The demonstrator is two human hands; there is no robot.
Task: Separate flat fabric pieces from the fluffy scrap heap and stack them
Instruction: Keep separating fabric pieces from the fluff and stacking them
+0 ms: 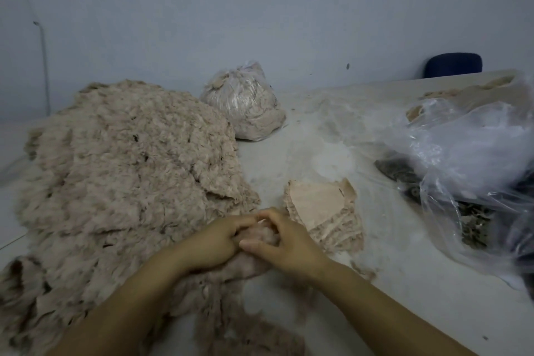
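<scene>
A big heap of beige fluffy scraps (124, 170) covers the left half of the table. To its right lies a small stack of flat peach fabric pieces (323, 211) with fuzzy edges. In front of the heap, my left hand (213, 243) and my right hand (286, 240) meet over a fluffy scrap (260, 235). Both hands curl their fingers round this scrap, which is partly hidden between them. The stack sits just right of my right hand.
A tied clear bag of fluff (245, 104) stands behind the heap. A large crumpled plastic bag (474, 165) with dark scraps inside fills the right side. A dark blue chair back (453, 65) shows beyond the table's far edge. Lint dusts the white table (318, 136).
</scene>
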